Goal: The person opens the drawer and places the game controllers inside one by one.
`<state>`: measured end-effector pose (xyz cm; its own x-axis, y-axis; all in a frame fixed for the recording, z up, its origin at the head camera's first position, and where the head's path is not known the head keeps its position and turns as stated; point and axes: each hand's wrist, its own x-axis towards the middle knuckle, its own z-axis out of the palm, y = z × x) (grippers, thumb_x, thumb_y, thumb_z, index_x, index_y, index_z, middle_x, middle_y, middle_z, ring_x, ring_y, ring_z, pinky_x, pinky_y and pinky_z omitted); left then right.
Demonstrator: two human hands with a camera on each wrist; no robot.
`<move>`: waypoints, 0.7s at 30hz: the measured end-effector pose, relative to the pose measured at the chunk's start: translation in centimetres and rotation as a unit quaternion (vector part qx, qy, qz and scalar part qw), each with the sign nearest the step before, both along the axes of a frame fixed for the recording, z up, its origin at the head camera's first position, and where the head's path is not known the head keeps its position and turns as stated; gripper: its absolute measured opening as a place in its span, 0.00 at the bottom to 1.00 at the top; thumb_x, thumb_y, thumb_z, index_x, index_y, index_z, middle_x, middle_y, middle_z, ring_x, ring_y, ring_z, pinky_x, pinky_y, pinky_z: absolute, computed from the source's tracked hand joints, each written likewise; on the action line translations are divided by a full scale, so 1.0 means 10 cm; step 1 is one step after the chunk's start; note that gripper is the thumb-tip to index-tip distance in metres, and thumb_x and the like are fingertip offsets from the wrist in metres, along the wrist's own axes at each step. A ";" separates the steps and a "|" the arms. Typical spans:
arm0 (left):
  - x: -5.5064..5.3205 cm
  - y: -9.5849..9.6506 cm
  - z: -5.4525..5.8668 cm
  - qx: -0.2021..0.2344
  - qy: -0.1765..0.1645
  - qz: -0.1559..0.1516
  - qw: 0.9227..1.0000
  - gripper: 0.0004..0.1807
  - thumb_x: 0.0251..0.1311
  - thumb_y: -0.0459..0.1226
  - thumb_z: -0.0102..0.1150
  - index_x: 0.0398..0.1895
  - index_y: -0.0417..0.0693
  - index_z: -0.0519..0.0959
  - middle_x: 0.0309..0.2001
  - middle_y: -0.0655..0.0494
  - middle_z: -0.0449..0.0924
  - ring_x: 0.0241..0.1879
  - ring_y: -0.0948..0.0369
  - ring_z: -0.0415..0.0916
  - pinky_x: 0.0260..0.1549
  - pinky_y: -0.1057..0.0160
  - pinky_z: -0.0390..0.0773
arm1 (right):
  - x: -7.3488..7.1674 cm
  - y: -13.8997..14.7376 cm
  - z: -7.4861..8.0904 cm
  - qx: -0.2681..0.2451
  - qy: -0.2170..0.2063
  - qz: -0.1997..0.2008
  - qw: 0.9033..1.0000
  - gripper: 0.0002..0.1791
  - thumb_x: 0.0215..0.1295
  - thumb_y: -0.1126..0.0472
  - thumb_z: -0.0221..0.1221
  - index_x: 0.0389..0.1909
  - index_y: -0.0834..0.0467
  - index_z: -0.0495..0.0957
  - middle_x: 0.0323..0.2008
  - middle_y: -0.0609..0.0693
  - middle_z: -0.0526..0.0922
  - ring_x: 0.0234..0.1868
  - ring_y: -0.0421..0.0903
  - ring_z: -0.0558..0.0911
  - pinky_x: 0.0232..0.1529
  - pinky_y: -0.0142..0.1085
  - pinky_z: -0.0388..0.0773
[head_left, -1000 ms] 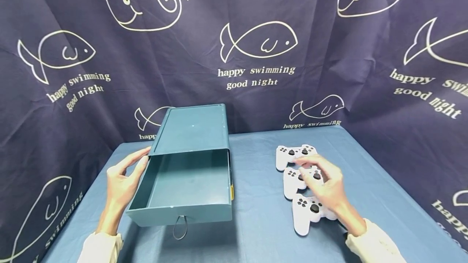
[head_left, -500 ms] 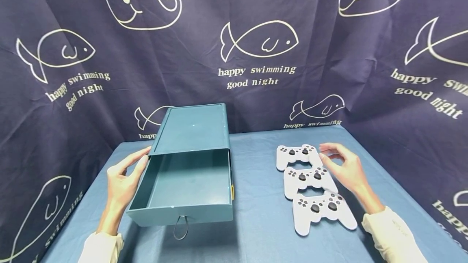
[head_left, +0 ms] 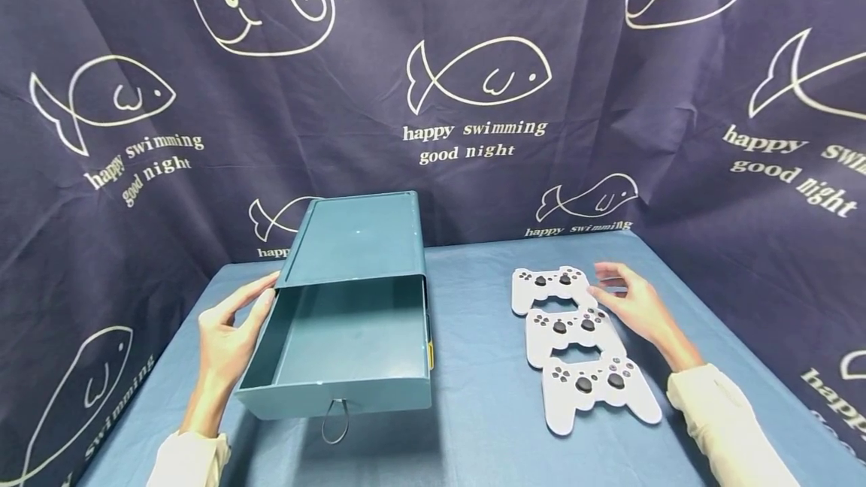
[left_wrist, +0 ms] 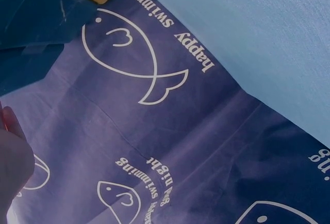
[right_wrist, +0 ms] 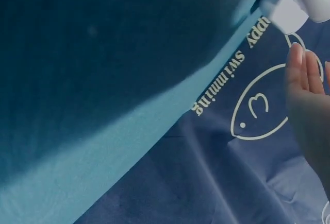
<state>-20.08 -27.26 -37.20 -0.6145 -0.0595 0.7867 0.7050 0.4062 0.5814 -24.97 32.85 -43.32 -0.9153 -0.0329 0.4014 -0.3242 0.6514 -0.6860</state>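
Note:
A teal storage box [head_left: 361,235] stands on the left, its drawer [head_left: 284,399] pulled out toward me with nothing inside. My left hand [head_left: 222,340] touches the box's left side near the drawer opening, fingers and thumb extended. To the right, three white game controllers lie in a column: a far one [head_left: 523,297], a middle one [head_left: 539,348] and a near one [head_left: 558,404]. Beside the far controller's right grip is my right hand [head_left: 639,310], fingers loosely bent; whether its thumb touches the controller I cannot tell. In the right wrist view, white controller parts [right_wrist: 289,15] show near the fingertips.
A blue cloth covers the table [head_left: 473,412]. Dark blue curtains [head_left: 473,201] with fish drawings close off the back and both sides. From the drawer front hangs a thin loop pull [head_left: 323,434]. A yellow piece [head_left: 430,355] sits on the box's right side.
My right hand has moved from above the controllers to the right, beside the far one, uncovering all three. Its fingers have since shifted only slightly. The left hand and box have stayed put.

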 end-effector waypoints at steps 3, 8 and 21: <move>0.01 -0.01 -0.01 -0.001 -0.003 0.005 1.000 0.18 0.62 0.18 0.62 0.54 0.32 0.85 0.50 0.58 0.88 0.49 0.67 0.85 0.53 0.71 0.76 | -0.05 0.03 -0.02 0.015 -0.028 -0.004 0.999 0.29 0.72 0.57 0.65 0.67 0.67 0.71 0.58 0.69 0.78 0.56 0.68 0.81 0.49 0.32 0.77; 0.01 -0.01 -0.01 -0.002 -0.006 0.006 1.000 0.18 0.61 0.18 0.62 0.54 0.32 0.85 0.50 0.60 0.88 0.49 0.67 0.85 0.52 0.71 0.76 | -0.15 0.07 -0.06 0.036 -0.076 0.002 0.996 0.33 0.71 0.54 0.65 0.69 0.68 0.68 0.60 0.71 0.77 0.57 0.68 0.80 0.53 0.43 0.76; -0.01 -0.02 -0.01 -0.003 -0.008 0.003 1.000 0.18 0.62 0.18 0.62 0.54 0.33 0.85 0.50 0.58 0.88 0.49 0.67 0.84 0.53 0.71 0.76 | -0.33 0.08 -0.11 0.049 -0.124 0.051 0.990 0.38 0.68 0.58 0.67 0.70 0.74 0.63 0.55 0.76 0.77 0.54 0.70 0.81 0.53 0.55 0.79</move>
<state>-20.13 -27.46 -37.27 -0.6268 -0.0596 0.7769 0.6928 0.4136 0.5907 -28.28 33.67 -44.43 -0.9751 -0.1586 0.1550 -0.2218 0.6912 -0.6878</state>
